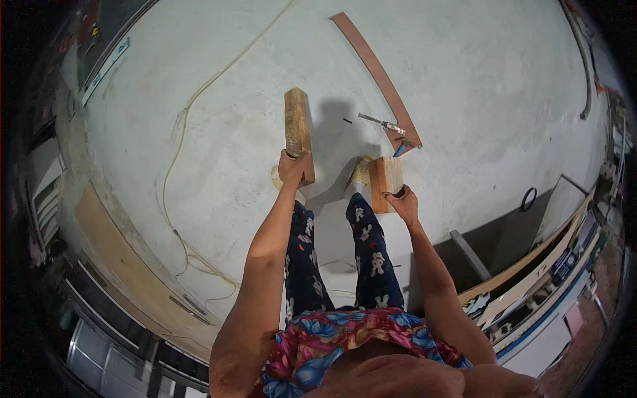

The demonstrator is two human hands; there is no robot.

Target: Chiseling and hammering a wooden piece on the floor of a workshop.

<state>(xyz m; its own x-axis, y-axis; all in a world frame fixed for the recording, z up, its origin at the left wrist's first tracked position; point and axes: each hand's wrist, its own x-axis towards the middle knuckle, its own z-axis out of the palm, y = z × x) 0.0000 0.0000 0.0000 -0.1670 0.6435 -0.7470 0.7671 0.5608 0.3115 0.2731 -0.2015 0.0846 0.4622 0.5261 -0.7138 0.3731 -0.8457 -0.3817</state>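
A long wooden block (297, 121) points away from me in front of my left foot. My left hand (293, 167) is closed round its near end. On the right, a shorter, thicker wooden block (385, 178) is beside my right foot. My right hand (403, 203) grips its right near side, thumb on the face toward me. Just beyond the short block lies a slim metal-bladed hand tool (383, 123) with a pale handle. Whether the blocks touch the floor is hard to tell.
A long brown strip (375, 69) lies on the pale floor (491, 86). A small blue object (399, 150) sits at its near end. A pale cable (180, 139) curves along the left. Stacked boards (544, 278) and a grey bar (470, 254) are on the right; a wooden panel (126, 249) is at left.
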